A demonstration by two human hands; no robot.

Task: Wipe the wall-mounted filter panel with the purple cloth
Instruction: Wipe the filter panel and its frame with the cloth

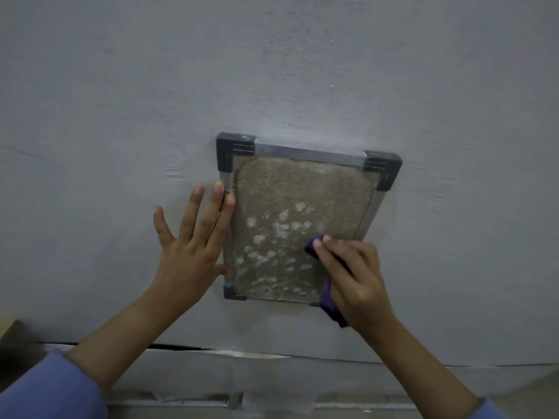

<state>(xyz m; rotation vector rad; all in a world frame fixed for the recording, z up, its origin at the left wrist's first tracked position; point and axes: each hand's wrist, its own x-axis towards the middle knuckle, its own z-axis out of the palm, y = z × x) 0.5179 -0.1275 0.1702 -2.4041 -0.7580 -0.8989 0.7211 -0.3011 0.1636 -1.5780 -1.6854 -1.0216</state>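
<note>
The filter panel [290, 195] hangs on the grey wall, a brownish mat in a metal frame with dark plastic corners. White blotches speckle its lower half. My left hand [193, 246] lies flat, fingers spread, on the wall, with its fingertips on the frame's left edge. My right hand [354, 276] presses the purple cloth [328, 294] against the panel's lower right part. Most of the cloth is hidden under the hand; a bit shows at the fingertips and below the palm.
The grey wall [272, 71] fills most of the view. A ledge or rail [242, 358] runs along the bottom below the panel. A brown cardboard-like corner [12, 331] shows at the lower left. Blue sleeves cover both forearms.
</note>
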